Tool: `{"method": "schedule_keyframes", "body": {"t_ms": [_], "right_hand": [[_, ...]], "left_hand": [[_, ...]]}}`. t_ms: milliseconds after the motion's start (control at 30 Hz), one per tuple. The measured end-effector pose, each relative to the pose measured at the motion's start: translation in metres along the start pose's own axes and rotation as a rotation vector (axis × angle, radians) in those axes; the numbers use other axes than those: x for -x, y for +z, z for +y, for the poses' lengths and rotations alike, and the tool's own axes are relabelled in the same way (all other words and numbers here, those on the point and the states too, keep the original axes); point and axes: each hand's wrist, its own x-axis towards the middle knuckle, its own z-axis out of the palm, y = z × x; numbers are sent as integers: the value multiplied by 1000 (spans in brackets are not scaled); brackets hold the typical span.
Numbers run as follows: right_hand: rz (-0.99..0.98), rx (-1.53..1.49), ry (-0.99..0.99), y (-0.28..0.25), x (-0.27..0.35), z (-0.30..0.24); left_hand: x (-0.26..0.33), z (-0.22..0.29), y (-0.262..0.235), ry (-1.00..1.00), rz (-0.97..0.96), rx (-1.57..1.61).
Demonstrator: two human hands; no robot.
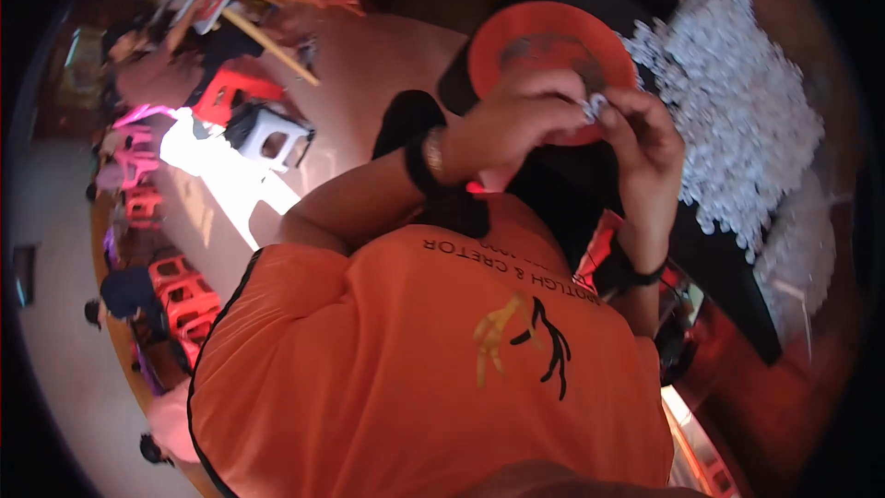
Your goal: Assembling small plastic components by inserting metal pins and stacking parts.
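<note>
The left hand [535, 111] and right hand [648, 134] pinch a small clear piece [593, 109], grips nearly closed; the large heap [742, 111] at three o'clock looks mostly unworked.

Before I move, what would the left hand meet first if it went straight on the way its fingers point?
The left hand has a small pale piece at its fingers; straight on, toward the picture's right, it would likely meet the right hand first, though depth is hard to judge.

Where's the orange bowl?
Head view, upper centre: the orange bowl is partly hidden by the left hand and right hand, left of the clear-piece pile.
</note>
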Motion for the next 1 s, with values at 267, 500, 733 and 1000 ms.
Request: {"method": "schedule_keyframes", "body": {"t_ms": [267,500,733,1000], "right_hand": [[100,-51,187,11,-19,-30],[147,31,97,33,-5,-31],[195,10,80,61,-11,-13],[146,33,118,66,-34,-7]], "left_hand": [[-10,-1,-30,70,3,118],[-3,-5,-36,49,-154,119],[-3,-12,-66,70,-89,82],[-4,-23,-64,55,14,161]]}}
